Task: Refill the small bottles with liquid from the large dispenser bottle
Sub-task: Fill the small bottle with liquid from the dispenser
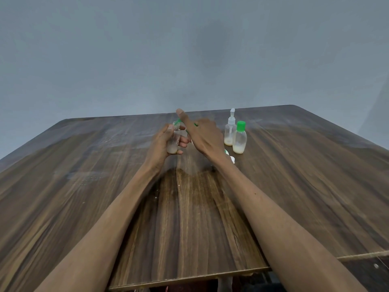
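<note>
- Left hand (163,144) grips an uncapped small clear bottle (174,142), upright above the table (84,186); pale liquid sits at its base.
- Right hand (203,135) holds a green dispenser part (178,121) at the bottle's mouth, forefinger extended.
- Far right stand a pump bottle (229,131) and a green-capped bottle (239,138), each with a little pale liquid.

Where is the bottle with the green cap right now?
The green-capped bottle stands on the table, right of both hands, just in front of the pump bottle.

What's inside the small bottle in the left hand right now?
The small bottle that the left hand grips holds a shallow layer of pale liquid at the bottom; above it looks empty. The fingers cover part of its middle, and the right hand hides what is at its neck.
</note>
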